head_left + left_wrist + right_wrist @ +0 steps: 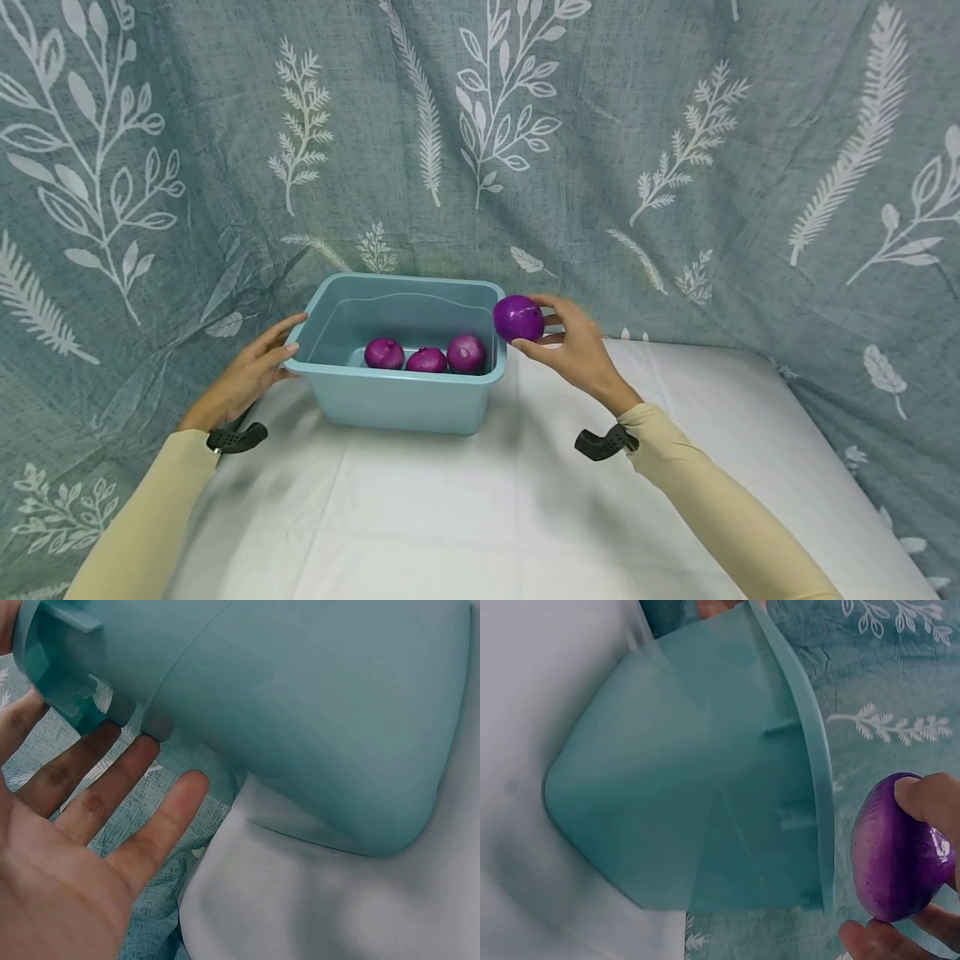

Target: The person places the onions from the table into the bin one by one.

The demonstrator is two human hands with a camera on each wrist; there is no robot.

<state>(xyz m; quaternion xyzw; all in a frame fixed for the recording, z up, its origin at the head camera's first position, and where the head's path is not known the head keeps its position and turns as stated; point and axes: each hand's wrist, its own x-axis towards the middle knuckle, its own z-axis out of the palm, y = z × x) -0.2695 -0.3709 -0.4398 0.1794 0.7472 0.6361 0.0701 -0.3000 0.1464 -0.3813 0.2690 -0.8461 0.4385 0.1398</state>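
A light blue plastic basin (401, 400) stands on the table, with red onions (467, 355) lying on its floor, toward the near wall. At its left end, my left hand (251, 371) holds the rim; in the left wrist view several fingers (139, 761) reach under the lip, fairly straight. My right hand (573, 346) grips another red onion (518, 318), glossy and purple, between thumb and fingers. That onion is raised just outside the basin's right rim, at about rim height. The right wrist view shows the held onion (892, 855) apart from the basin's rim (817, 765).
A white cloth (420, 517) covers the table. Teal fabric with white leaf prints (570, 167) hangs behind it and at the sides. Each wrist wears a black strap-on device (603, 443).
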